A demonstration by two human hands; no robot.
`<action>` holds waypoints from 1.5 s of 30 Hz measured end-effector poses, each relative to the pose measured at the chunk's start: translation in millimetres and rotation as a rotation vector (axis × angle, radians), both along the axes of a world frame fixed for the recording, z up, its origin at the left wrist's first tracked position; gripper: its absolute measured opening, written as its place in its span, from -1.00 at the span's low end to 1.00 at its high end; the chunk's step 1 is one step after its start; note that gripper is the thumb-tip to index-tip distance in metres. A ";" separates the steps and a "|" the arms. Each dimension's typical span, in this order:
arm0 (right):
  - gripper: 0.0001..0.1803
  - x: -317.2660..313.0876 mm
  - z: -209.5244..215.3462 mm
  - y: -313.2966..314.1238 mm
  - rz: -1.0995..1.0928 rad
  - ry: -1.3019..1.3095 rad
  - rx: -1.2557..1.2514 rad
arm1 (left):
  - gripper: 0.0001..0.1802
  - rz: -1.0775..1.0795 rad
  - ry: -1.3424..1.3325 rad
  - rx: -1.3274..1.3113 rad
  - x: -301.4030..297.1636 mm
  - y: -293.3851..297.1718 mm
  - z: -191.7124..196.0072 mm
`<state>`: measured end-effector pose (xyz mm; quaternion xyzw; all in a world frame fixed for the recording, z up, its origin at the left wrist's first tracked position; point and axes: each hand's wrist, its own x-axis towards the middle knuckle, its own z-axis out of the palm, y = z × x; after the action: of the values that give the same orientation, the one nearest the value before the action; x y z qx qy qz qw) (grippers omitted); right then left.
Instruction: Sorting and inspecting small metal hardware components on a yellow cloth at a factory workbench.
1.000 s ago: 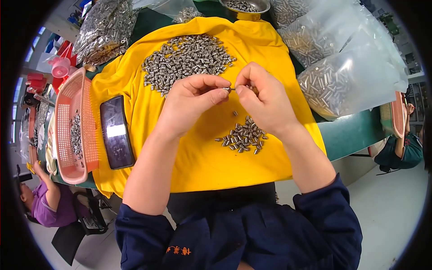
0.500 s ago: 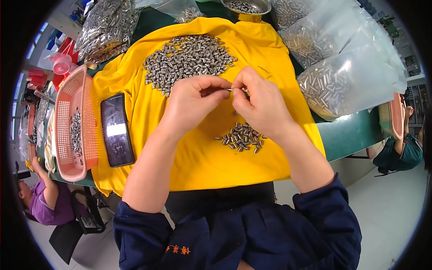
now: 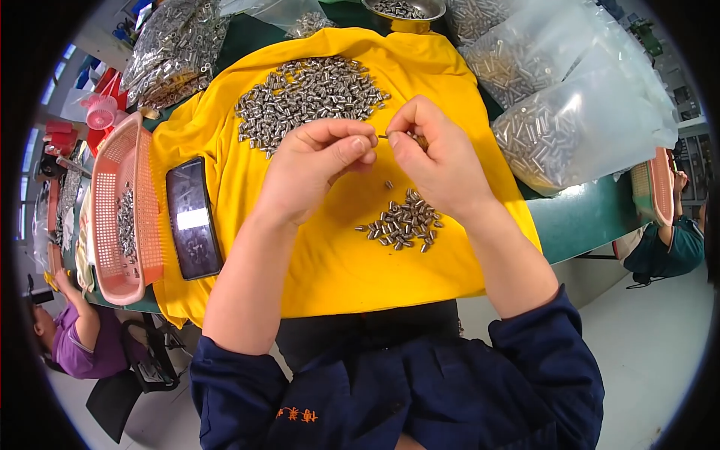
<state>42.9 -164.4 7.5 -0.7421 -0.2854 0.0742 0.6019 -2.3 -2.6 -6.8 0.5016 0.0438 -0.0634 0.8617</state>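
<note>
Over the yellow cloth (image 3: 322,277), my left hand (image 3: 319,161) is closed in a pinch, and whatever is between its fingertips is hidden. Just right of it, my right hand (image 3: 439,157) pinches a thin dark pin (image 3: 383,136) that points toward the left fingertips. A small gap separates the two hands. Some brassy metal shows inside the right fingers, too covered to make out. A large pile of small metal cylinders (image 3: 307,94) spreads beyond my hands. Nearer to me, below the right hand, lies a smaller pile of the same parts (image 3: 405,223), with a single one apart from it.
On the left are a black phone (image 3: 193,217) and a pink plastic basket (image 3: 109,262) with metal parts. Bags of metal parts (image 3: 536,142) stand at the right, another bag (image 3: 176,52) at the far left. A metal bowl (image 3: 409,21) sits at the back. Co-workers sit on both sides.
My fingertips, which met around the small metal piece, have come apart. The left hand has drawn slightly left, and the thin pin now shows at the right fingertips.
</note>
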 end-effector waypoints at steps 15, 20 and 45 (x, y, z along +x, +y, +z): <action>-0.95 -1.0 3.2 0.0 0.115 0.134 0.025 | -0.85 -0.061 0.022 -0.104 0.4 1.4 -5.7; -0.95 -2.6 4.0 1.9 0.089 0.154 0.062 | -0.80 -0.031 -0.048 0.002 1.0 -1.1 -5.2; -0.92 -2.0 5.0 -2.1 0.026 -0.321 -0.316 | -0.88 0.029 -0.101 0.575 0.4 -8.3 2.3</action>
<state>40.9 -166.4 12.5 -0.8258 -0.3720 0.0067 0.4238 -1.8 -10.9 -4.5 0.7272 0.0241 -0.0108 0.6859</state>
